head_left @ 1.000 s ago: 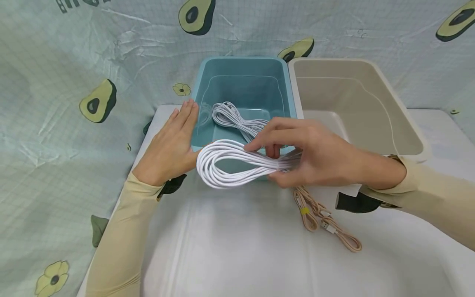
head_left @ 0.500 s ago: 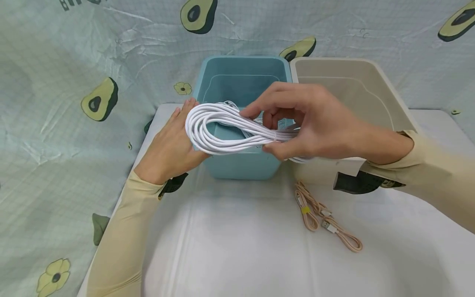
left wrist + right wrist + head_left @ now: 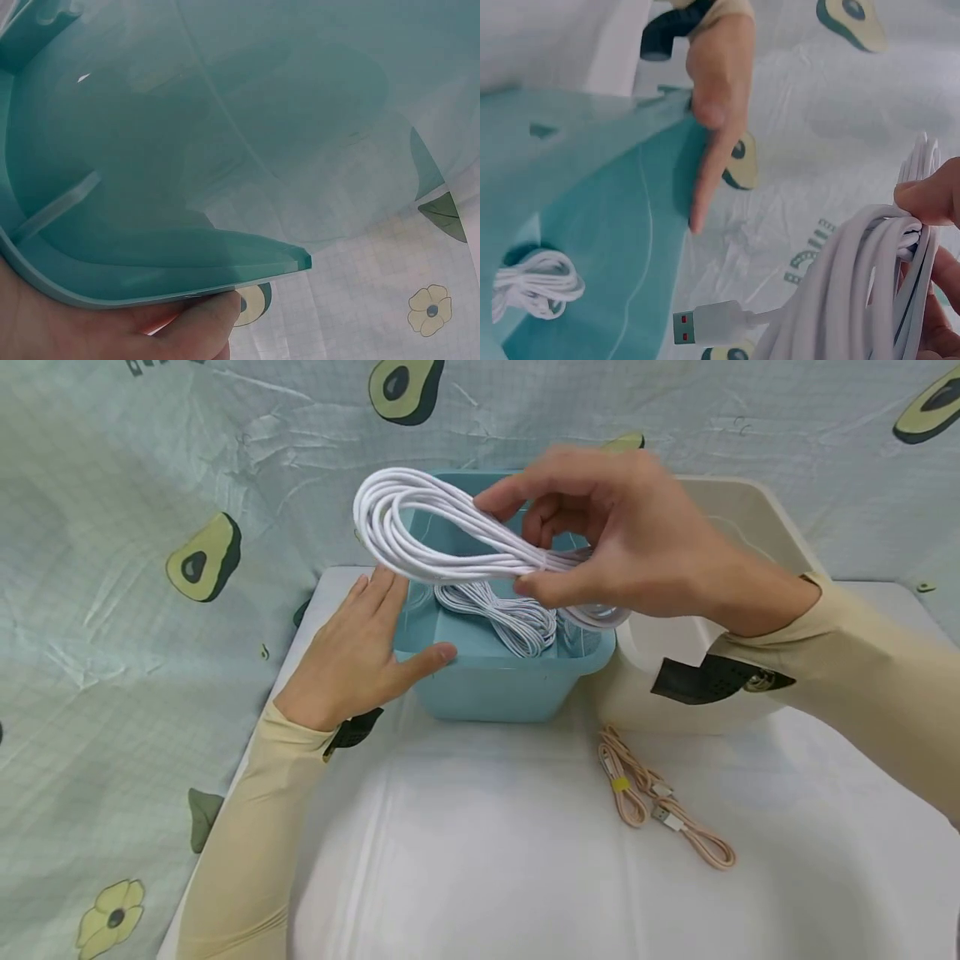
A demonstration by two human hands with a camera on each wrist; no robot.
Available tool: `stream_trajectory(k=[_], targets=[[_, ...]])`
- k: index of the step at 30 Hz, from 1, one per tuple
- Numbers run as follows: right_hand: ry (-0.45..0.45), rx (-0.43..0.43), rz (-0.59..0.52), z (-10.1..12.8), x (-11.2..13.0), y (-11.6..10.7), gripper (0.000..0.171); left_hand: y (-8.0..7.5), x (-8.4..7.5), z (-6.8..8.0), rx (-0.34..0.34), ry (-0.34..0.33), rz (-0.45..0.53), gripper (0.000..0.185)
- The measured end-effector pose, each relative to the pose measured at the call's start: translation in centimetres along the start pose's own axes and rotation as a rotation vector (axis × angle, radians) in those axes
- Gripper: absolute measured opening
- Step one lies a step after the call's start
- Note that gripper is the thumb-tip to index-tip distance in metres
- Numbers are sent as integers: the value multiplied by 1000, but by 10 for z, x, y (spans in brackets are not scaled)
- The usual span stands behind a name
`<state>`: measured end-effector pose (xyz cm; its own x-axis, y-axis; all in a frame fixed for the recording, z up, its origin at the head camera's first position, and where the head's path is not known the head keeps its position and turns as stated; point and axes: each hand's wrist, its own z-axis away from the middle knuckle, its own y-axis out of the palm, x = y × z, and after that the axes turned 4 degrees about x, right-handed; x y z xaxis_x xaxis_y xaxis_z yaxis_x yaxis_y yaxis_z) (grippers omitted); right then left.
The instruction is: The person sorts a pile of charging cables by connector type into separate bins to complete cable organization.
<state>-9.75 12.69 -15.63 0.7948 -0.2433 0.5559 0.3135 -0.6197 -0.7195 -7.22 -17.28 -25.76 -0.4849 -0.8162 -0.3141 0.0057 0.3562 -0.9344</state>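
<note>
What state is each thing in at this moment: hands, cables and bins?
Right hand: raised, pinching the white cable coil.
White cable coil: bundled, held in the air above the blue bin.
Left hand: flat against the blue bin's side, thumb on its front.
Blue bin: tilted, open, holding a second white cable bundle.
Beige bin: open.
Pink cable: coiled, lying on the table, untouched.
</note>
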Motion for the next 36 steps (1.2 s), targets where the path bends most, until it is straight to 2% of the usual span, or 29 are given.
stream_trajectory(k=[4,6,15,22,36], targets=[[115,-68,-23,-12,9,0,53,-2,-1,0,95,-101,-4,109],[166,-93,-11,-18,6,-1,53,-3,-1,-1,106,-116,-9,109],[327,-141,117,-41,-19,-6,52,-3,-5,1,81,-91,-26,108],[407,-133,200,-57,-43,-5,53,-4,-11,4,111,-116,-17,109],[545,-80,213,-73,-75,7,55,-5,-18,9,106,-103,-15,108]])
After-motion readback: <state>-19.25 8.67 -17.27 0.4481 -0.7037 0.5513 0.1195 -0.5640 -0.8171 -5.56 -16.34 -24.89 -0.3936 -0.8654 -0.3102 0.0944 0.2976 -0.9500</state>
